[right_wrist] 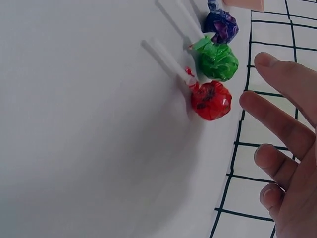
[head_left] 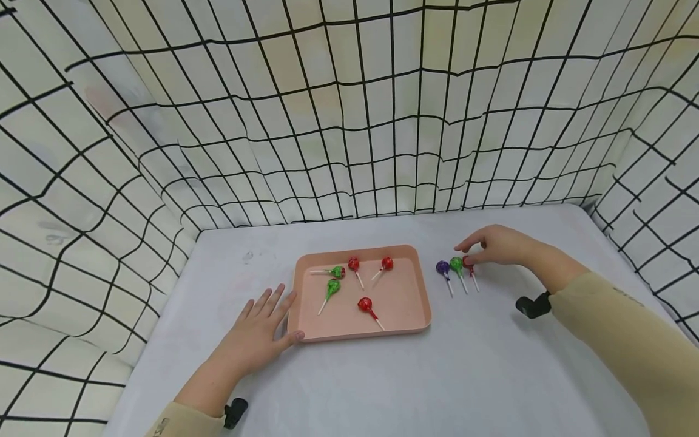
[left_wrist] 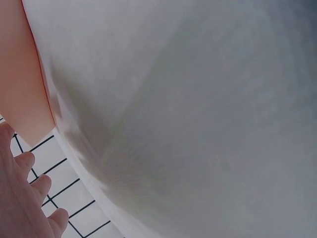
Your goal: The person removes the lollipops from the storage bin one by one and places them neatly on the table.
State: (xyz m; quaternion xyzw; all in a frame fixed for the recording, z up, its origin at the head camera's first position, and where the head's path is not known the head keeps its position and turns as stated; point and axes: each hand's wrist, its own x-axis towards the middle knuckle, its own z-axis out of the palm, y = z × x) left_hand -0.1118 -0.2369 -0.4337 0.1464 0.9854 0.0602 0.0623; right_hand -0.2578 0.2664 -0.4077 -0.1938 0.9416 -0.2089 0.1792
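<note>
left hand (head_left: 261, 335), spread and empty, rests beside a tray (head_left: 404, 303); right hand (head_left: 503, 247) (loosely extended, holding nothing) hovers near a red lollipop (right_wrist: 211, 100).

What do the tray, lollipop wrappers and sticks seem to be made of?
Pink tray: probably moulded plastic, matte, with rounded corners and even colour.
Lollipop wrappers: likely plastic film, glossy, crinkled with highlights.
White sticks: paper or plastic, smooth; no visible grain settles which.

Black-gridded white walls (head_left: 405, 135) border the far, left and right sides of a white table (head_left: 404, 388).
</note>
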